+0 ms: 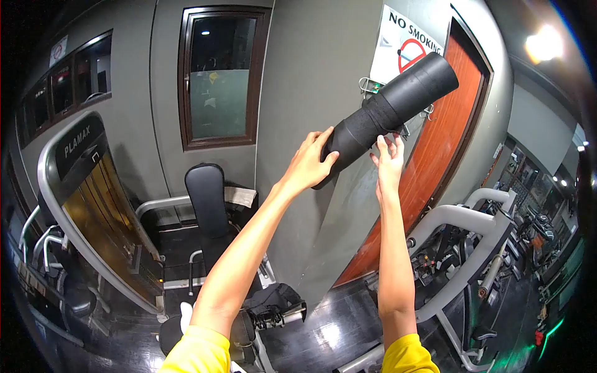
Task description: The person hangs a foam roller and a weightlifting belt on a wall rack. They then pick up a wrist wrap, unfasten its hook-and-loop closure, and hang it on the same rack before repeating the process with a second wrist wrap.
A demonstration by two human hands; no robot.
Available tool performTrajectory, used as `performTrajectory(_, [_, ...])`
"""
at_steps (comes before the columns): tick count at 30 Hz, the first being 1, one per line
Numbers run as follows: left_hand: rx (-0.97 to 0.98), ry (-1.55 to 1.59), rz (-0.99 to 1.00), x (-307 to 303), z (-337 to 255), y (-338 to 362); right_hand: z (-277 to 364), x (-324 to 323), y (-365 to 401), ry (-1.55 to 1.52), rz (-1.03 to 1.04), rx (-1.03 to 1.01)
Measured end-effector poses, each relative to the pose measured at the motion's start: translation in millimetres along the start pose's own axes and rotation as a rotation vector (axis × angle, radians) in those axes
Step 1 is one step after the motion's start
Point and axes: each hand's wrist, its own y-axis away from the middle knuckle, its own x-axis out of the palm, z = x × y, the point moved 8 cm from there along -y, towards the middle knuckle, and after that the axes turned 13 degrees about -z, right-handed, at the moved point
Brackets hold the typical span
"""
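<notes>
A long black padded roll, with a band of black material around its middle, is held up at a slant before the grey wall. My left hand grips its lower end, thumb on the near side and fingers over the top. Below the band is my right hand, its fingers apart and slightly bent, with the fingertips right at the roll's underside. Behind the roll, white wire hooks on the wall are partly hidden.
A no-smoking sign hangs beside a brown door. On the left stand a weight machine and a black padded seat back. Grey machine arms rise at right. A black bag-like item lies below my left arm.
</notes>
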Motion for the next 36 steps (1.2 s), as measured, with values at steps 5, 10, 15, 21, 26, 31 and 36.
performTrajectory(5, [0.007,0.008,-0.01,-2,-2,2,-4,-9,-2,0.009,-0.024,0.01])
performTrajectory(10, [0.01,-0.002,-0.005,-8,-7,3,-5,-17,2,0.005,-0.055,0.017])
performTrajectory(15, [-0.016,0.033,-0.062,-28,-12,16,-10,-28,16,-0.02,-0.049,0.032])
performTrajectory(21, [-0.141,0.254,-0.214,-71,15,85,-31,-45,76,-0.082,0.012,0.16])
performTrajectory(26, [-0.458,0.459,-0.265,-109,46,180,-53,-60,141,-0.132,0.026,0.268])
performTrajectory(31, [-0.64,0.481,-0.404,-170,50,269,-80,-74,216,-0.14,0.084,0.421])
performTrajectory(36, [-0.773,0.344,-0.451,-224,48,359,-101,-75,295,-0.192,0.092,0.585])
